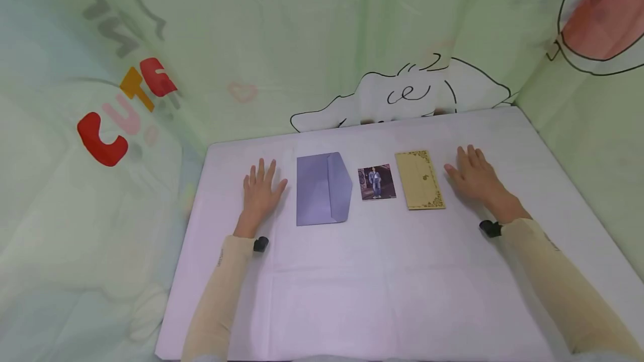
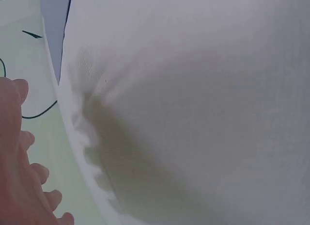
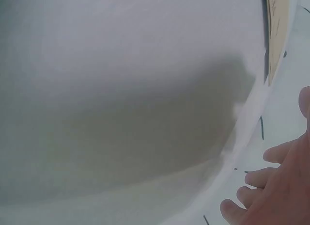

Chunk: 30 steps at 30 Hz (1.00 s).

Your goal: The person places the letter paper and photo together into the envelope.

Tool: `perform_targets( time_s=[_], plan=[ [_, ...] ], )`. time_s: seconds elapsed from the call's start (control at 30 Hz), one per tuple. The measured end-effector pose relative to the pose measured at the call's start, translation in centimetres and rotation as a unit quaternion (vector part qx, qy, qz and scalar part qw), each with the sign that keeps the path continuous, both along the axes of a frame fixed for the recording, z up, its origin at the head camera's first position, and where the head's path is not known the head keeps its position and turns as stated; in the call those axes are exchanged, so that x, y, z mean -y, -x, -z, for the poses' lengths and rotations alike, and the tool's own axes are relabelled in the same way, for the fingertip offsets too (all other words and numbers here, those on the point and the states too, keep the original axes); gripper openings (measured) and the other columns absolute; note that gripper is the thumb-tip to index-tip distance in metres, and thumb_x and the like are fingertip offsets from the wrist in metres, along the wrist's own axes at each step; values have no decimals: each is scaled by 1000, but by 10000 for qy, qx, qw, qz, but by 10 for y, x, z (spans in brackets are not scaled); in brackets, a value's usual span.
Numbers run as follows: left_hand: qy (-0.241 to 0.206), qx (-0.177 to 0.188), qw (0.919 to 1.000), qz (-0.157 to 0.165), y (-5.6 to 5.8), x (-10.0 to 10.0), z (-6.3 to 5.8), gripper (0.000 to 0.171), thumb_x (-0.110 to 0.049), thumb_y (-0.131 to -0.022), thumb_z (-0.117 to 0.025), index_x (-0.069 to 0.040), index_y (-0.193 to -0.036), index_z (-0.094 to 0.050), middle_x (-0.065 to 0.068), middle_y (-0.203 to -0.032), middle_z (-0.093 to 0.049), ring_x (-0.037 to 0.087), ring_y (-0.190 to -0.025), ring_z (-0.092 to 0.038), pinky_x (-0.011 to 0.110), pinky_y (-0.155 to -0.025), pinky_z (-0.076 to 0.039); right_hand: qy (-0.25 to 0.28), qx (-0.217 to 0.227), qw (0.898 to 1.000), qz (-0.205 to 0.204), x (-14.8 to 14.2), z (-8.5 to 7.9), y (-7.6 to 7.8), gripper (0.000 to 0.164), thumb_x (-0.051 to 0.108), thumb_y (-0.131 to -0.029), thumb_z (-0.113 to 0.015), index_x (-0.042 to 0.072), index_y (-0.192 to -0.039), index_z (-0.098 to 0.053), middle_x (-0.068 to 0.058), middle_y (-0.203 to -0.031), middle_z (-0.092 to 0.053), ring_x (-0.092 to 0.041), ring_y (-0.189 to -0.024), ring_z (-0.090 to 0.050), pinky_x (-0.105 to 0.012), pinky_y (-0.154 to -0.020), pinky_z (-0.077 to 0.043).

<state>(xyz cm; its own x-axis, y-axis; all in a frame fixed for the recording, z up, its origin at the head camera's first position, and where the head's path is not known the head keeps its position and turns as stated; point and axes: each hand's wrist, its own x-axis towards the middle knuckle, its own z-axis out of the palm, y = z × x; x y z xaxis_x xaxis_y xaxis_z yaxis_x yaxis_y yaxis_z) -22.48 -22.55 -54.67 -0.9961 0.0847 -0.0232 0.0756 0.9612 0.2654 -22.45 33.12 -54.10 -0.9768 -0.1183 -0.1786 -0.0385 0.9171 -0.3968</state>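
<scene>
My left hand (image 1: 260, 193) is over the white table, fingers spread, holding nothing. Just right of it lies a lavender envelope (image 1: 313, 190) with its pointed flap turned to the right. A small photo card (image 1: 377, 182) of a standing person in blue lies in the middle. Beside that is a tan envelope (image 1: 418, 180) with dark ornate corners. To its right my right hand (image 1: 477, 177) is stretched out, palm down and empty. In the left wrist view the fingers (image 2: 40, 172) show above their shadow; the right wrist view shows the tan envelope's edge (image 3: 277, 36).
The white-covered table (image 1: 332, 300) has its back edge against a pale green curtain (image 1: 282, 32) with printed drawings. Curtain also hangs at the left and right sides. A small black wrist camera (image 1: 260, 244) sits on the left wrist, another (image 1: 490, 228) on the right.
</scene>
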Motion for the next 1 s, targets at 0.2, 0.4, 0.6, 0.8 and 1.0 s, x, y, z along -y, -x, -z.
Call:
perform_targets(
  time_s=[0.2,0.4,0.6,0.8,1.0],
  plan=[
    [18,-20,10000,30,0,-7,1,73,-60,-103,-35,-24,-163,-14,13,-170,-4,43,-155,-8,61,-123,-8,-20,-45,10000,-68,9,0,1,91,64,-103,-13,-5,-157,8,-33,-161,17,-52,-150,13,-70,-118,-1],
    [82,13,9999,85,1,-15,-1,73,-60,-103,-34,-24,-163,-13,14,-170,-5,43,-155,-9,61,-123,-8,14,-82,9999,-72,22,-4,3,88,62,-104,-15,-4,-157,6,-32,-162,15,-51,-151,12,-70,-118,-1],
    [87,49,9999,120,2,-26,-1,73,-60,-103,-36,-25,-163,-12,13,-170,-6,43,-155,-10,61,-123,-9,114,-24,9999,-118,35,-5,6,85,60,-105,-16,-3,-158,6,-30,-163,18,-49,-151,14,-69,-118,0],
    [18,74,9999,129,1,-35,6,72,-58,-103,-38,-25,-163,-13,12,-171,-5,41,-156,-7,60,-124,-8,140,-94,9994,-299,50,-7,7,81,54,-107,-22,-4,-158,4,-32,-164,12,-50,-152,10,-69,-119,-2],
    [43,95,9998,193,0,-43,5,72,-58,-103,-38,-25,-163,-13,12,-171,-5,41,-156,-7,59,-124,-9,114,-244,9990,-368,65,-4,7,79,52,-107,-21,-5,-158,0,-33,-164,7,-51,-152,5,-67,-120,-4]
  ],
)
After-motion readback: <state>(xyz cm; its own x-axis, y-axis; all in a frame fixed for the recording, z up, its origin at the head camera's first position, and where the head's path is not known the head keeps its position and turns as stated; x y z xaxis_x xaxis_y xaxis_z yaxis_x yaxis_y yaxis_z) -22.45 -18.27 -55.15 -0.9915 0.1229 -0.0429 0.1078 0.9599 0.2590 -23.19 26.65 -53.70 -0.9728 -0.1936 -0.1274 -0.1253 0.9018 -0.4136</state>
